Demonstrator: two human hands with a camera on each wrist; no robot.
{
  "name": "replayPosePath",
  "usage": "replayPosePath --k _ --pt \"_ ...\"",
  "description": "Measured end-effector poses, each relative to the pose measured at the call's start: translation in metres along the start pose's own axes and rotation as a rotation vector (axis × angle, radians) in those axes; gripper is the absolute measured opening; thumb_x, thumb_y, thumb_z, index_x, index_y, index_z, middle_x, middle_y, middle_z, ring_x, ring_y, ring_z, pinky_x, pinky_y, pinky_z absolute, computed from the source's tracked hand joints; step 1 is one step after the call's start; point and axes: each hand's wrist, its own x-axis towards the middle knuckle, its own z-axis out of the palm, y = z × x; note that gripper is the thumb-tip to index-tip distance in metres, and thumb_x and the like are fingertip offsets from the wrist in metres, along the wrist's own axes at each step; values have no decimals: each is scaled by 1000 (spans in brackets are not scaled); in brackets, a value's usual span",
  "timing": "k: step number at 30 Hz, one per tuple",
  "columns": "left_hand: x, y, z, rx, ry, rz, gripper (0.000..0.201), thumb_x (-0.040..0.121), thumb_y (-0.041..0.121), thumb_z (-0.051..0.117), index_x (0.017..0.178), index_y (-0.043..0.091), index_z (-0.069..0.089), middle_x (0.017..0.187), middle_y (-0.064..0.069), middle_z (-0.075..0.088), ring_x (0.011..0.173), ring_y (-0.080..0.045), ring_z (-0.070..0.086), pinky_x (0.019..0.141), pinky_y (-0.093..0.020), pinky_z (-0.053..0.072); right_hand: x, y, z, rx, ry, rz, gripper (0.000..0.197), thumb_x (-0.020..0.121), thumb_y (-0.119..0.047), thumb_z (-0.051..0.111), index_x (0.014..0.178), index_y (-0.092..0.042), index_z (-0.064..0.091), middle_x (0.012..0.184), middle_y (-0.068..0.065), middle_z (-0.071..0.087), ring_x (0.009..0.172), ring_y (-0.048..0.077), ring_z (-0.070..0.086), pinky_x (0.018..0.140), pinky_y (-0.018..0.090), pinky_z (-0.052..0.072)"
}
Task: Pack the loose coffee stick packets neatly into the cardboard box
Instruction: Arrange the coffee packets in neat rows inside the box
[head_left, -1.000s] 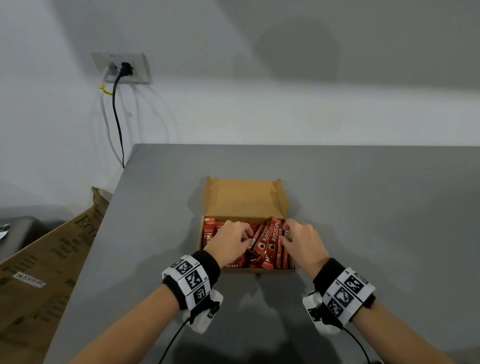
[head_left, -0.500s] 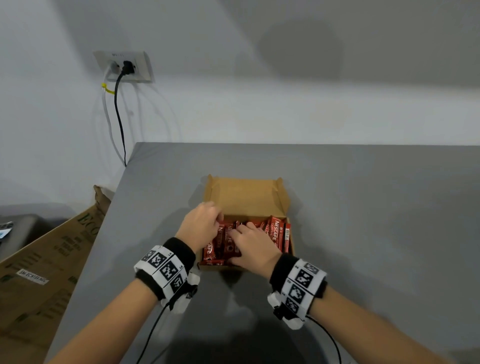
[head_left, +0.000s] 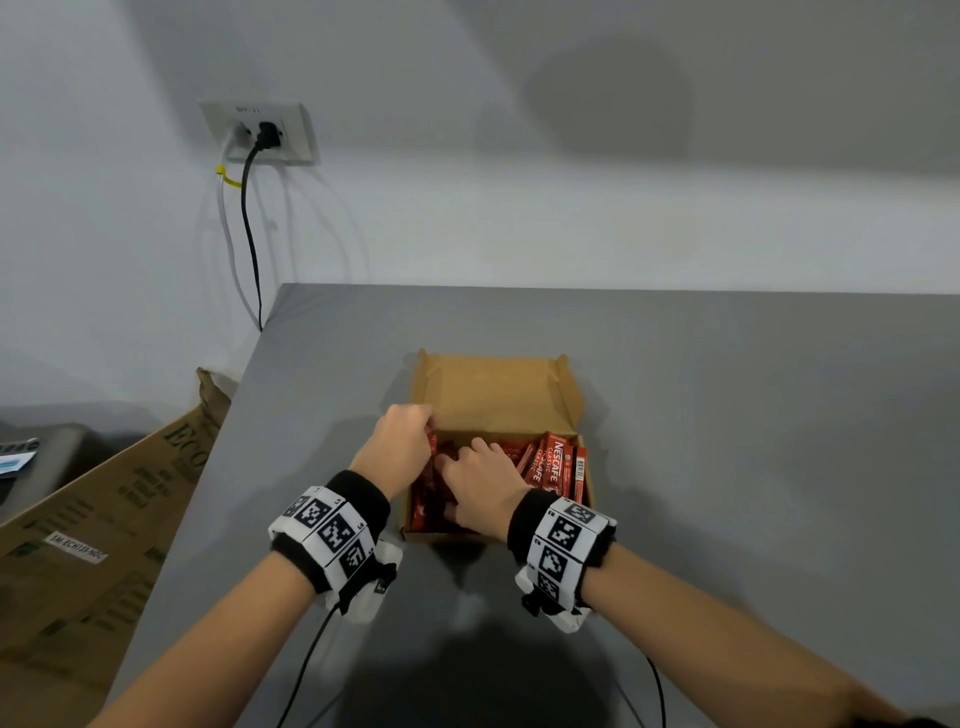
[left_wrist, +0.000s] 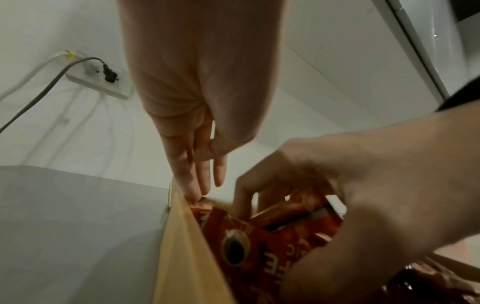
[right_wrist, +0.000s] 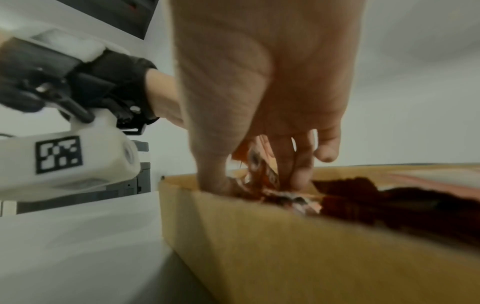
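Head view: both hands work inside the open cardboard box (head_left: 498, 395) near the table's (head_left: 727, 415) left edge, left hand (head_left: 400, 447) with straight fingers at its left wall, right hand (head_left: 480, 480) pinching Nescafe coffee stick packets (head_left: 556, 467).

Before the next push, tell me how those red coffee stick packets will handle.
The coffee stick packets look thin and probably light, so a push likely shifts several together. Their glossy wrap may slide against neighbours. Some lean askew near the right hand, suggesting they topple unless the cardboard box walls support them.
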Motion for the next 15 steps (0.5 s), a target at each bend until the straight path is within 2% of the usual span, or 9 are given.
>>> replayPosePath --k 2,5,7,12,15 --pt "0 -3 -1 -46 39 5 31 84 -11 37 89 0 65 92 -13 64 86 -25 61 82 -38 52 -1 0 1 45 -12 -1 51 84 -25 63 126 -6 41 120 17 52 113 33 45 92 41 41" --pt "-2 -5 -3 -75 64 32 32 85 -10 37 86 3 66 90 -10 66 84 -22 62 80 -34 53 -3 1 4 141 -15 16 58 85 -15 62 134 -3 32 122 19 49 114 34 48 92 42 45" --pt "-2 -6 -3 -75 83 49 32 85 -9 37 84 5 66 90 -9 66 84 -21 61 79 -33 53 -3 0 5 188 14 26 49 89 -10 54 133 -2 33 120 20 50 109 36 53 87 44 46" --pt "-7 -6 -5 -60 157 54 29 87 -7 39 92 6 65 97 -6 61 90 -20 57 78 -27 45 -2 7 3 370 143 79 17 89 -3 46 106 -2 49 103 18 60 92 38 60 76 45 48" --pt "-12 -4 -9 -96 199 55 31 89 -7 38 105 5 61 106 -4 53 91 -20 54 78 -25 44 -9 18 -4 592 247 131 9 91 -9 52 98 -6 56 93 12 65 79 25 64 71 34 54"
